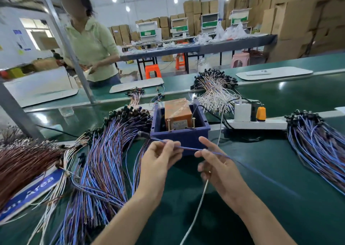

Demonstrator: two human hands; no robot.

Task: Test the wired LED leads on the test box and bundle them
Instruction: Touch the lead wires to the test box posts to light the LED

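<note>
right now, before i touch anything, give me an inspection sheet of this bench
surface: green belt, glossy, lamp glare on it
job's things: blue test box with an orange unit inside; one blue lead stretched in front of it; left pile of leads, right pile of leads, white-wired pile behind
clutter: brown wire heap and blue sign at the left edge
grippers: left hand and right hand both pinch the blue lead
cables: white cable runs under the right hand; power strip right of the box carries an orange plug
surroundings: another person across the belt, stacked cartons, orange stool
</note>
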